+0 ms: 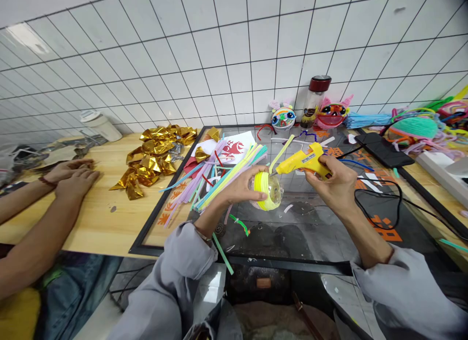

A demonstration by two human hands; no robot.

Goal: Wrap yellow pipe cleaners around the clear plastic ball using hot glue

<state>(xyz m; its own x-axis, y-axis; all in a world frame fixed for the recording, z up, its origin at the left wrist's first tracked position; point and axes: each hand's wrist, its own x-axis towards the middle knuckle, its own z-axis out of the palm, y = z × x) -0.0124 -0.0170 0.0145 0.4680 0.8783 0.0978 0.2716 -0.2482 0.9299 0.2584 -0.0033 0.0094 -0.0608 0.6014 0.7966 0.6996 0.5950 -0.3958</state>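
My left hand (245, 186) is closed around a small clear plastic jar (277, 191) banded with bright yellow pipe cleaner. From the band's top a loose pale-yellow strand (282, 152) sticks up to the right. My right hand (335, 179) grips a yellow glue gun (303, 163) by its handle. The gun's nozzle points left and sits close to the yellow band; whether it touches cannot be made out. Left of the jar lies a pile of pastel pipe cleaners (228, 176), partly behind my left hand.
Crumpled gold foil (153, 154) lies to the left, near another person's hands (75, 176). Decorated jars (283, 116) and a glass bottle (315, 101) stand by the tiled wall. At right are a black phone (383, 149), a looping black cord (400, 203) and a colourful pipe-cleaner bundle (415, 128).
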